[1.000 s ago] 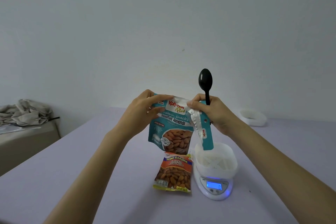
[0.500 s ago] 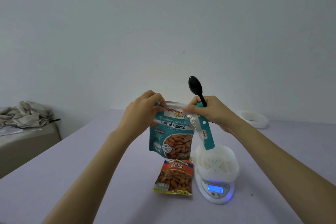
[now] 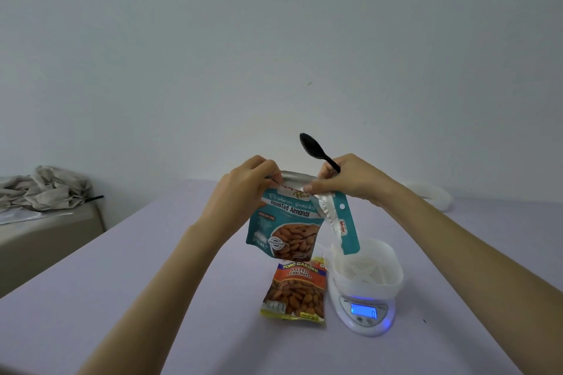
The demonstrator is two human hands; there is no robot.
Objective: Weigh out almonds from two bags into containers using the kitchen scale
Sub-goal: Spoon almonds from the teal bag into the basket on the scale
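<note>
Lilac table (image 3: 152, 298); scale (image 3: 364, 312) bears white container (image 3: 365, 271). Above-left of scale, left hand (image 3: 243, 189) pinches teal bag (image 3: 286, 225); right hand (image 3: 350, 179) pinches its torn top, gripping spoon (image 3: 312, 146). Orange bag (image 3: 294, 292) lies left of scale.

Teal bag (image 3: 286, 222): glossy film; we see silver foil inside
Spoon (image 3: 312, 146): shiny black plastic
Container (image 3: 365, 288): matt white plastic

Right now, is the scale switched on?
On: the scale shows a lit blue display, and blue light glows along its base.
</note>
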